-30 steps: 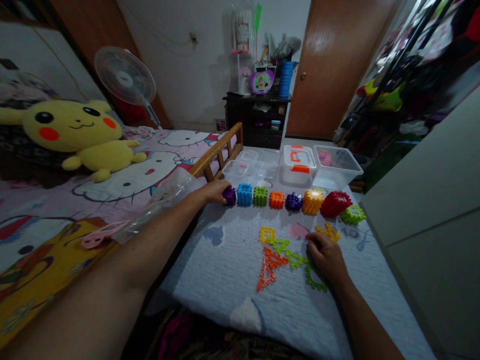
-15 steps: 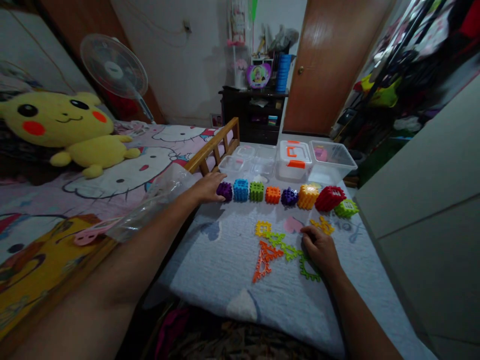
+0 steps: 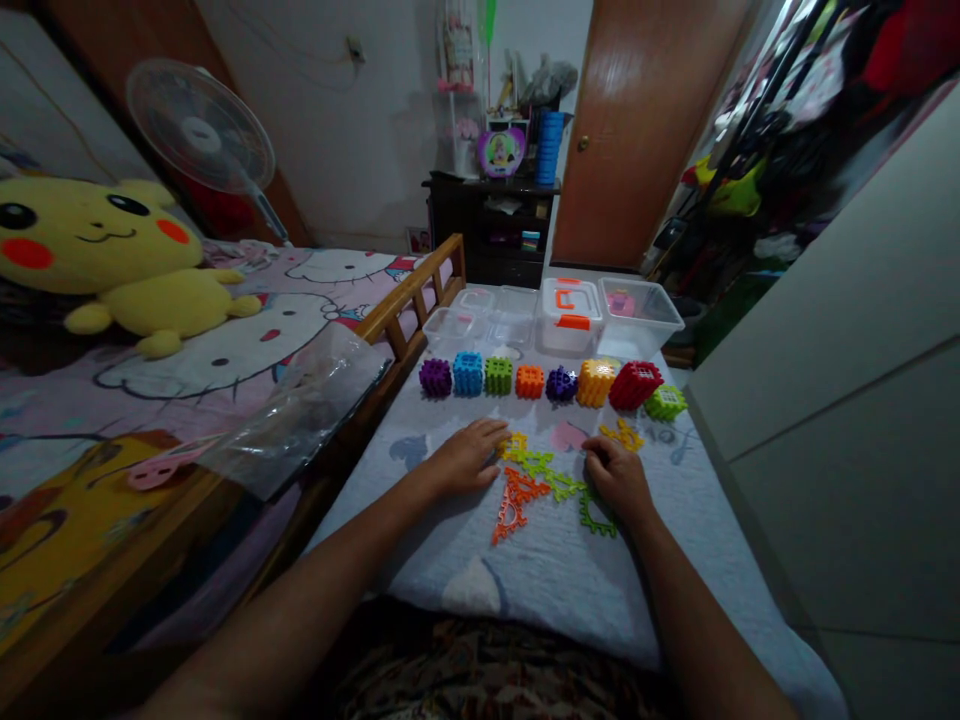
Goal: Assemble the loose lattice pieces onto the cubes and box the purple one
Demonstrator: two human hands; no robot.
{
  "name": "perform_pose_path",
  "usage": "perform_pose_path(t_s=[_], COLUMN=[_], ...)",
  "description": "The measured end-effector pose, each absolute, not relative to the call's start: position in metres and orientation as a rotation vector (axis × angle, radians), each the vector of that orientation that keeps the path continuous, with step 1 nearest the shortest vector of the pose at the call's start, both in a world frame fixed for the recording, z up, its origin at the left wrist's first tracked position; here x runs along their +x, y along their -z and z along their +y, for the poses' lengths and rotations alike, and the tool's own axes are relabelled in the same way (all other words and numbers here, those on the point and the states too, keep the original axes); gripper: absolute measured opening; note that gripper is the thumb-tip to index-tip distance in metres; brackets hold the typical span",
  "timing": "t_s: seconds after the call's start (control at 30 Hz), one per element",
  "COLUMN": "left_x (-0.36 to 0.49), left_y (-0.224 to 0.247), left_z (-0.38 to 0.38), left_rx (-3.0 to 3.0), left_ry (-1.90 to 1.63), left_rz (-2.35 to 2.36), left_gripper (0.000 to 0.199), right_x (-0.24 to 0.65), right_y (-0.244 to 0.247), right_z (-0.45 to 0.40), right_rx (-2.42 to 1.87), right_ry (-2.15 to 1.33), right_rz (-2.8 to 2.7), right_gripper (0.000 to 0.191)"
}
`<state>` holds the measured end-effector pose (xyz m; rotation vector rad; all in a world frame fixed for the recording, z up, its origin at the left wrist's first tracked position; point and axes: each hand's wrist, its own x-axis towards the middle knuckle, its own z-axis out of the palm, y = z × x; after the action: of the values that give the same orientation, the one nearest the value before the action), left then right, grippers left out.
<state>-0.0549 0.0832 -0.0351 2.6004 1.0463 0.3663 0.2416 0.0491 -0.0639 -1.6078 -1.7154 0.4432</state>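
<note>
Plastic building cubes (image 3: 529,381), eight of them and apparently already assembled, stand in a row across the quilted bedspread (image 3: 360,530), with clear plastic boxes (image 3: 480,325) just behind that row. In front of the row, loose flat pieces (image 3: 555,482) lie unassembled, so this much appears left to build. Our left grip (image 3: 469,458) rests open and palm down, its fingertips just beside a yellow square piece (image 3: 514,446); our right grip (image 3: 616,478) curls down at the pieces' far end in front of the row, and we cannot tell whether it holds anything.
</note>
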Motion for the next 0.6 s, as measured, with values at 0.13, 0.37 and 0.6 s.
perform_pose_path(t_s=[0.13,0.37,0.6], left_x=[-0.049,-0.05,-0.044], left_y=[0.035,0.037,0.036], left_z=[0.093,0.097,0.098], left_rx=[2.588,2.563,2.38], left_ry=[-0.343,-0.363,-0.54], left_rz=[1.008,1.053,1.213], left_gripper=[0.031,0.019,0.027], right_x=[0.242,0.242,0.241], right_y=[0.066,0.066,0.064], right_z=[0.049,0.049,0.047], right_rx=[-1.596,-1.579,-1.576], right_ry=[-0.427,-0.427,-0.438], right_rz=[-1.712,-1.739,-1.774], right_gripper=[0.025,0.022,0.023])
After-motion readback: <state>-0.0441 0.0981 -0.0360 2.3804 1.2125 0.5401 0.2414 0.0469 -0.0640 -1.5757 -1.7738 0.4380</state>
